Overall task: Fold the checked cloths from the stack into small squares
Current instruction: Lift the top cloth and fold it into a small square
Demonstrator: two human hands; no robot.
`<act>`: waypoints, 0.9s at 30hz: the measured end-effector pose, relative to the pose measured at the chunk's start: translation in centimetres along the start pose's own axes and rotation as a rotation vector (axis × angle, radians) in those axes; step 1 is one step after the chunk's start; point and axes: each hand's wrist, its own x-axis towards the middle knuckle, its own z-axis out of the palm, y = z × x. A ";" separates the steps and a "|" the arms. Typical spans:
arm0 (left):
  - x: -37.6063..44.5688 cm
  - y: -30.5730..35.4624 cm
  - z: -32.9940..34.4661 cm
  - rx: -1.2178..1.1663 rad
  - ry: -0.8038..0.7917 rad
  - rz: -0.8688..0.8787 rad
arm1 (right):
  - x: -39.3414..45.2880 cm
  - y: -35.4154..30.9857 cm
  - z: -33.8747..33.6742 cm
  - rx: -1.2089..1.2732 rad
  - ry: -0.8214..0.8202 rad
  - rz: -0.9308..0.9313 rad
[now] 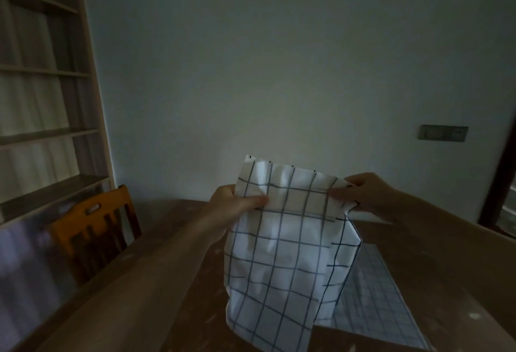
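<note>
Both hands pinch the top edge of a white checked cloth (282, 237) and hold it up in the lower middle of the frame. At the cloth's left edge the left hand (234, 205) has its thumb pressed flat across the front of the fabric, its fingers hidden behind. At the upper right corner the right hand (363, 194) clamps the fabric between thumb and curled fingers. From the two grips the cloth hangs doubled over, its lower end reaching the bottom of the frame above a brown wooden table (435, 262). Behind it at lower right, more checked cloths (374, 301) lie flat on the table. At middle left stands an orange wooden chair (95, 226), with shelves (44, 134) above it.
</note>
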 end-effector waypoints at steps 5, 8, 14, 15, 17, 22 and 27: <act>-1.3 0.6 0.6 0.002 0.057 -0.008 | -0.4 -0.1 -0.9 0.055 0.026 -0.025; -2.2 0.8 0.6 -0.024 0.006 -0.025 | -0.9 0.0 -1.5 0.062 -0.003 -0.043; -3.4 1.6 1.1 -0.185 -0.009 -0.011 | -2.5 -0.8 -1.9 0.269 0.040 -0.065; -3.5 1.7 1.2 -0.199 0.006 -0.004 | -2.8 -0.6 -1.8 0.330 0.096 -0.069; -3.5 1.4 1.3 -0.209 0.018 0.012 | -3.4 0.0 -1.2 0.374 0.180 -0.066; -3.6 1.0 1.7 -0.192 0.050 0.033 | -4.1 -0.1 -0.3 0.377 0.166 -0.087; -3.8 1.4 1.7 -0.252 0.028 -0.030 | -4.2 -0.8 -1.2 0.293 0.148 -0.119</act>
